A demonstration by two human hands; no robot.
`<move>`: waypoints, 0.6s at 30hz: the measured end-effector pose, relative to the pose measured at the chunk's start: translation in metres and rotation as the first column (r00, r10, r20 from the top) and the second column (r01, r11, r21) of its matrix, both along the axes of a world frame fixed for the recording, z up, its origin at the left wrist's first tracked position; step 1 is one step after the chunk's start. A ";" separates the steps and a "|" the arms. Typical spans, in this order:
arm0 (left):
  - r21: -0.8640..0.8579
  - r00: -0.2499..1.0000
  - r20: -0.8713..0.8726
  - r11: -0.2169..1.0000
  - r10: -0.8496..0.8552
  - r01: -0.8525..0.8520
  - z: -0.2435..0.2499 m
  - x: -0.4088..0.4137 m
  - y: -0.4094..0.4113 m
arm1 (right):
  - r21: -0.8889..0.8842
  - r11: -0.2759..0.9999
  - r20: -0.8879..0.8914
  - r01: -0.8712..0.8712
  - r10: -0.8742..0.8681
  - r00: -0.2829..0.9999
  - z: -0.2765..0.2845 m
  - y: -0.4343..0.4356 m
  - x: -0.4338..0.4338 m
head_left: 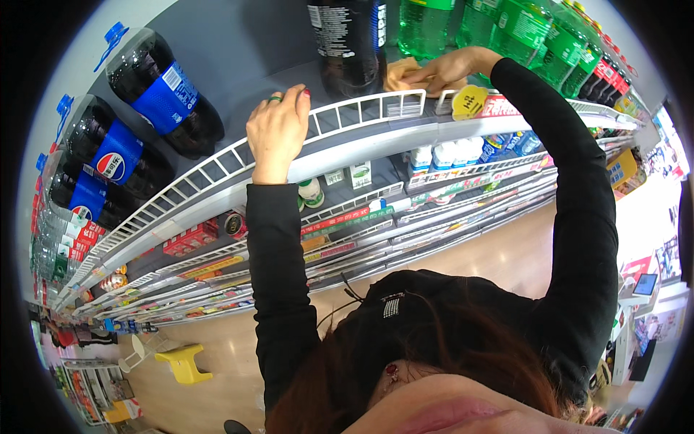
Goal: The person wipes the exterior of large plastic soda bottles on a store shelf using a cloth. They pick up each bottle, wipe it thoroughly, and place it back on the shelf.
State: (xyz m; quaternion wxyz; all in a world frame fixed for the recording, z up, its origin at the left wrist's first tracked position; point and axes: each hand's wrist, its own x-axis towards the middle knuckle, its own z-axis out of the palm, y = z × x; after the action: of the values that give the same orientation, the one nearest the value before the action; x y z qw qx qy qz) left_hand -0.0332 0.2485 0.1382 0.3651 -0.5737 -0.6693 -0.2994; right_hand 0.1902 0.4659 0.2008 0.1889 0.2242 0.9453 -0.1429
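Note:
My left hand (pixel 278 127) lies over the white wire shelf rail (pixel 347 116), its fingers bent down behind the top edge. A green ring is on one finger. Farther right, my right hand (pixel 455 68) reaches over the rail and presses a crumpled tan cloth (pixel 402 75) onto the grey top shelf (pixel 271 70). Just left of the cloth, a large bottle of dark cola (pixel 352 49) stands upright, its top out of view. Green soda bottles (pixel 425 27) stand behind and right of my right hand. The cloth is partly hidden under my fingers.
Several blue-labelled Pepsi bottles (pixel 165 97) stand on the left. A yellow price tag (pixel 469 103) hangs at the rail near my right wrist. Lower shelves hold white bottles (pixel 444 154) and red cartons (pixel 190 236). A yellow stool (pixel 184 363) stands on the floor behind.

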 end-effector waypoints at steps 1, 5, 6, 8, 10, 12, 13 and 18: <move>-0.006 1.000 -0.001 1.000 -0.002 0.002 -0.001 -0.002 -0.001 | -0.060 0.998 -0.029 -0.009 0.007 1.000 -0.012 0.011 -0.015; -0.047 0.992 -0.091 0.995 0.089 -0.093 0.001 -0.005 -0.011 | 0.094 0.967 0.071 -0.238 0.232 0.970 -0.014 0.027 -0.064; -0.066 0.990 -0.125 0.995 0.069 -0.078 0.002 -0.005 -0.006 | 0.114 0.917 0.089 -0.381 0.373 0.924 -0.023 0.060 -0.068; 0.026 0.998 -0.061 1.000 -0.003 0.005 0.000 -0.002 0.008 | 0.150 0.752 0.114 -0.642 0.632 0.767 -0.042 0.119 -0.063; 0.039 0.999 0.040 0.999 0.021 -0.022 -0.001 -0.002 0.002 | 0.130 0.828 0.154 -0.545 0.526 0.836 -0.036 0.107 -0.072; 0.095 0.998 0.059 0.995 0.009 -0.014 -0.006 -0.008 -0.003 | 0.103 0.936 0.115 -0.335 0.324 0.939 -0.031 0.078 -0.078; 0.121 0.998 0.058 0.993 -0.014 0.006 -0.007 -0.010 -0.001 | 0.096 0.960 0.088 -0.261 0.253 0.963 -0.028 0.068 -0.076; 0.114 0.994 0.105 0.993 -0.022 0.010 -0.005 -0.006 0.000 | 0.078 0.993 -0.090 -0.087 0.094 0.992 -0.014 0.035 -0.053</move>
State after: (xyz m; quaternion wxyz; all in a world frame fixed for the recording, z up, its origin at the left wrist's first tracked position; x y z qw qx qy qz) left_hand -0.0389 0.2485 0.1334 0.3585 -0.5407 -0.6652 -0.3697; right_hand 0.1375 0.5009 0.1871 0.1425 0.1811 0.9669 -0.1097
